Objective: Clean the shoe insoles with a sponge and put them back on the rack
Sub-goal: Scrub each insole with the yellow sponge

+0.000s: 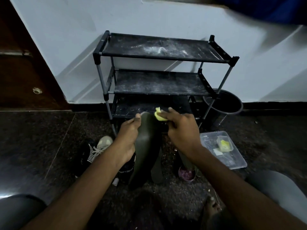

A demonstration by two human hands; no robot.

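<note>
Hands both engaged. We find the left hand gripping a long dark-green foam insole along its left edge, thumb near the toe end. The insole is held tilted, toe end up in front of the rack's bottom shelf, heel end lowered toward the dark speckled stone floor. The right hand pinches a small crumpled yellow sponge against the insole's toe end. We note 1 more dark insole on the floor just beside the held one. The black 3-shelf rack with grey poles stands against the wall, shelves dusty. Near its right front corner sit a dark round bucket and a clear plastic box. A pale laced sneaker lies near its left front corner.
</note>
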